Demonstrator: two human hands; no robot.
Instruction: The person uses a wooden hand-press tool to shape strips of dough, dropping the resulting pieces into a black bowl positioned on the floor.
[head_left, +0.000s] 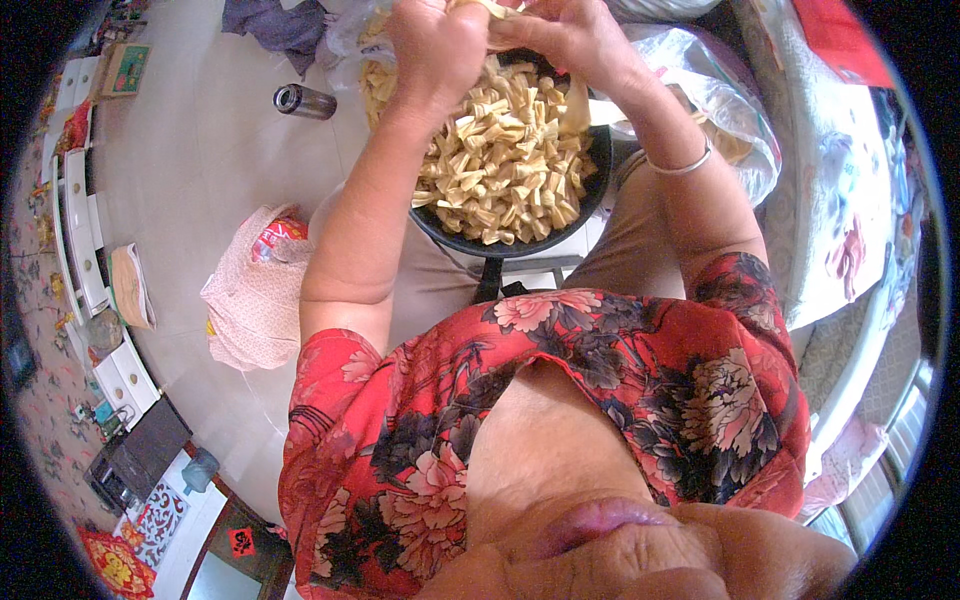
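Observation:
At the top edge of the view, my left hand (442, 56) and my right hand (566, 34) are close together, both gripping a pale yellow strip (495, 9), apparently tofu skin. Their fingertips are partly cut off by the frame. Below them is a black pan (600, 176) between my knees, heaped with small knotted pieces (510, 157) of the same pale yellow material. Its handle (490, 279) points towards my body. Another flat strip (576, 109) hangs near the pan's right rim, under my right hand.
A clear plastic bag (739, 112) with yellowish contents lies to the right, beside a covered bed or couch (817, 247). More yellow pieces (376, 86) lie left of the pan. On the tiled floor are a metal tumbler (304, 102) and a pink patterned cloth bag (255, 307). White drawers (84, 232) line the left.

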